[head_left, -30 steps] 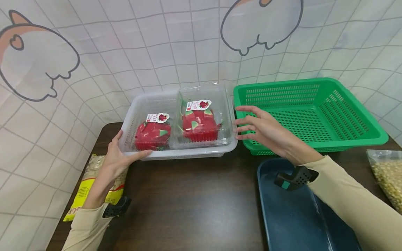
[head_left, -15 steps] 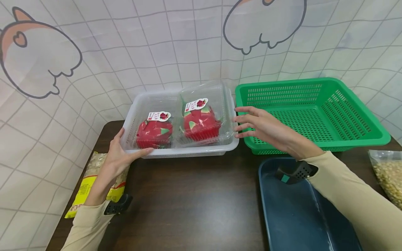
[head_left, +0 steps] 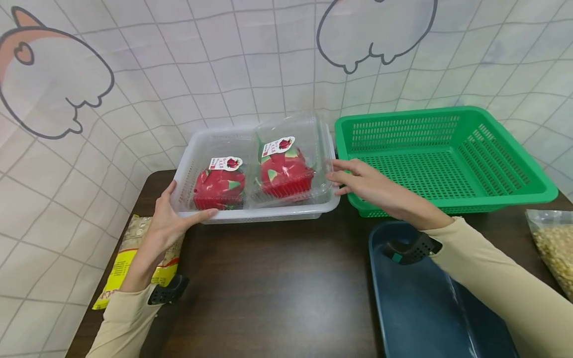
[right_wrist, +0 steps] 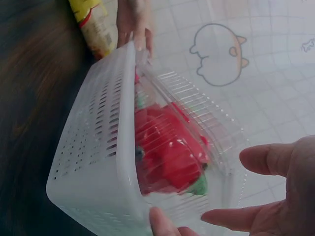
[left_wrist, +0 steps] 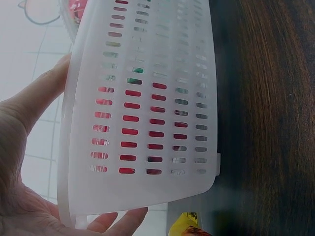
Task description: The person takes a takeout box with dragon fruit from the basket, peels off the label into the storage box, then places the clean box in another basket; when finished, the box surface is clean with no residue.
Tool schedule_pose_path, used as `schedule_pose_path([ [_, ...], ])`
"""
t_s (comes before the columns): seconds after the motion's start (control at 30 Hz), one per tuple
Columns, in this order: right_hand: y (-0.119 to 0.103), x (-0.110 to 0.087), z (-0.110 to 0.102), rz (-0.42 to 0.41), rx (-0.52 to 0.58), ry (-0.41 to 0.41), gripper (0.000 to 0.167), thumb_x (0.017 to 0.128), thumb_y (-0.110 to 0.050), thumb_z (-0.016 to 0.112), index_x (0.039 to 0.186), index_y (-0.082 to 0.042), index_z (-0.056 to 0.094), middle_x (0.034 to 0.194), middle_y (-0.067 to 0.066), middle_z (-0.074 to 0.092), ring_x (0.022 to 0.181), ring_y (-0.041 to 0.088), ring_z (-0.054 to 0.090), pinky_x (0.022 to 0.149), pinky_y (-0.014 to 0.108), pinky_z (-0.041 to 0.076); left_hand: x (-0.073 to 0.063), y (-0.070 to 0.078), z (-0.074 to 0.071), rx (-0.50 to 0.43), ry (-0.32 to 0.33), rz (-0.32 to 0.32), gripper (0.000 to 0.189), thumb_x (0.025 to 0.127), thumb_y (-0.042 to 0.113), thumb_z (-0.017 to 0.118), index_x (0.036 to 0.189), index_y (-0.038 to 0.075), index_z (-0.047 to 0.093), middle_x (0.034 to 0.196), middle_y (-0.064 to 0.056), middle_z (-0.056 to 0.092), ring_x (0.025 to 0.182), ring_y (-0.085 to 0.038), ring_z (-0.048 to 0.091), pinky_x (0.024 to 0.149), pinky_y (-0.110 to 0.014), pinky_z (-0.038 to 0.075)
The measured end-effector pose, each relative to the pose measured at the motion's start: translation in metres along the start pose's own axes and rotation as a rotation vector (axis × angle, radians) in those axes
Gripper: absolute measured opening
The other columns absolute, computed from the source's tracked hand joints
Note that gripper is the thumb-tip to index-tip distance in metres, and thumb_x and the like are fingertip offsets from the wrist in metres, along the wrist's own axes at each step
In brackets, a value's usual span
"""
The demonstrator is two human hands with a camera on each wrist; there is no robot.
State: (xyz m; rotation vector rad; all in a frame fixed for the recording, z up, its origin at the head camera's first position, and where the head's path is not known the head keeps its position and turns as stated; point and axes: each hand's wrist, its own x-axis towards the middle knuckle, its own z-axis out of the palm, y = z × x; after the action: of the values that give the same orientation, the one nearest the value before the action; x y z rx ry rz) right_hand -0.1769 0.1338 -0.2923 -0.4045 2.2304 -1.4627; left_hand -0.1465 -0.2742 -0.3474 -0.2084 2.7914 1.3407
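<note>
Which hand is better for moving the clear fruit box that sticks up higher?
Probably the right hand: it's right beside that clear fruit box. The left hand is farther away, holding the white basket's corner.

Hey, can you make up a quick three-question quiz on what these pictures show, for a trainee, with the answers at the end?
1. Which hand grips the white basket near its front left corner, as the head view shows it?
2. True or false: the left pack and the right pack both have something red inside.
3. In the head view, what colour is the tray on the near side of the green basket? A. Yellow. B. Dark blue. C. White.

Key:
1. The left hand.
2. True; red shows through both clear packs.
3. B, dark blue.
</note>
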Motion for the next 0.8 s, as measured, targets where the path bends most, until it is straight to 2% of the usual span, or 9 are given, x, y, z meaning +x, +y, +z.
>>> schedule_pose_path([
  [0.27,-0.009,0.005,0.004,0.015,-0.011,0.08,0.072,0.109,-0.037,0.051,0.169,-0.014,0.018,0.169,0.018,0.026,0.139,0.044,0.049,0.118,0.064,0.034,-0.001,0.0,0.0,0.013,0.012,-0.018,0.118,0.089,0.04,0.081,0.168,0.01,-0.001,0.168,-0.028,0.013,0.147,-0.048,0.024,0.114,-0.072,0.033],
  [0.4,-0.013,0.009,0.008,0.006,-0.001,0.091,0.076,0.108,-0.037,0.051,0.17,-0.017,0.012,0.168,0.021,0.023,0.14,0.049,0.047,0.118,0.067,0.032,-0.003,0.0,0.0,0.008,0.009,-0.011,0.118,0.089,0.04,0.081,0.168,0.01,-0.001,0.168,-0.027,0.014,0.147,-0.048,0.024,0.114,-0.072,0.033],
  [0.53,-0.015,0.014,0.013,-0.021,0.066,0.101,0.08,0.107,-0.037,0.053,0.17,-0.017,0.008,0.164,0.022,0.025,0.141,0.05,0.046,0.118,0.063,0.035,-0.004,0.0,0.0,0.012,0.011,-0.015,0.119,0.089,0.042,0.081,0.168,0.01,-0.002,0.168,-0.027,0.013,0.147,-0.048,0.024,0.115,-0.072,0.033],
  [0.73,-0.014,0.024,0.021,-0.054,0.203,0.148,0.082,0.104,-0.033,0.058,0.17,-0.017,0.011,0.16,0.021,0.029,0.145,0.046,0.043,0.114,0.058,0.043,-0.005,0.001,-0.001,0.017,0.002,-0.04,0.12,0.089,0.045,0.08,0.169,0.013,-0.003,0.169,-0.026,0.009,0.147,-0.049,0.022,0.115,-0.073,0.03],
  [0.8,-0.013,0.026,0.023,-0.053,0.238,0.159,0.084,0.103,-0.034,0.059,0.169,-0.016,0.01,0.162,0.02,0.026,0.145,0.046,0.041,0.113,0.059,0.044,-0.005,0.001,-0.001,0.019,0.001,-0.041,0.119,0.089,0.045,0.08,0.169,0.012,-0.003,0.169,-0.026,0.009,0.148,-0.049,0.022,0.115,-0.073,0.03],
])
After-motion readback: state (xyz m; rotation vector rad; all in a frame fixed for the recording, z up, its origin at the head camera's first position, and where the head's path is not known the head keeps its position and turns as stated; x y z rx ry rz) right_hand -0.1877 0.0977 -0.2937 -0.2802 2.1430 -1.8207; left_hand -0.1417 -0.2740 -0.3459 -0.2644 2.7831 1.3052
